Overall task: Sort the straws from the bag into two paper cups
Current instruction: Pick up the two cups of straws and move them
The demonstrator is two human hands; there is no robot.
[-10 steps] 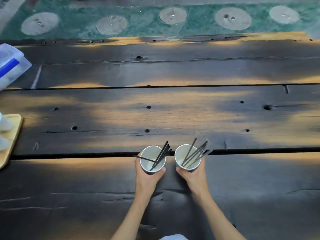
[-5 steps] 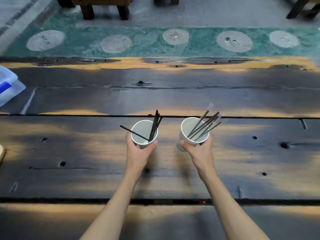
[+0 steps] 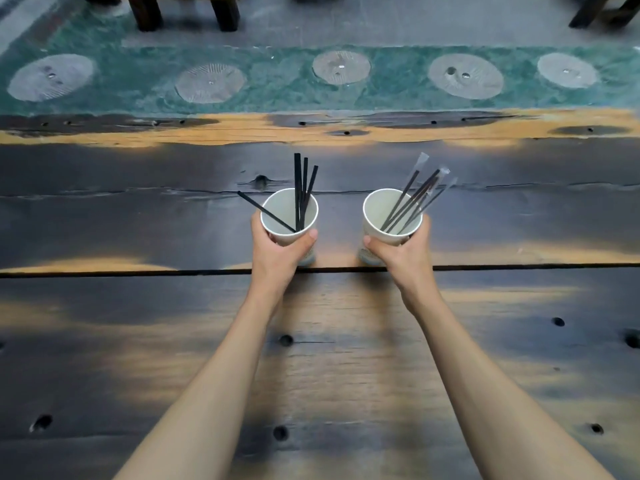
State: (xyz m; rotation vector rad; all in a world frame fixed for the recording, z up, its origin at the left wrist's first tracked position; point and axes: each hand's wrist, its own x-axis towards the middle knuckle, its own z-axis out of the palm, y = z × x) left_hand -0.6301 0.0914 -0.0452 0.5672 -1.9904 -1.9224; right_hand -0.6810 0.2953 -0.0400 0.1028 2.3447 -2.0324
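Over the dark plank table (image 3: 104,209) our left hand (image 3: 277,252) grips the left cup (image 3: 289,216) of bare black straws (image 3: 300,188) and our right hand (image 3: 403,252) grips the right cup (image 3: 391,216) of wrapped straws (image 3: 415,195), so with no bag or loose straws in view we judge the sorting essentially finished.

This is looking like a sitting spot in a tea house or cafe. A big dark plank table (image 3: 346,358) is lying under the hands, and past them a green floor strip (image 3: 277,81) with round stones (image 3: 341,67) is running by wooden furniture legs (image 3: 225,12).
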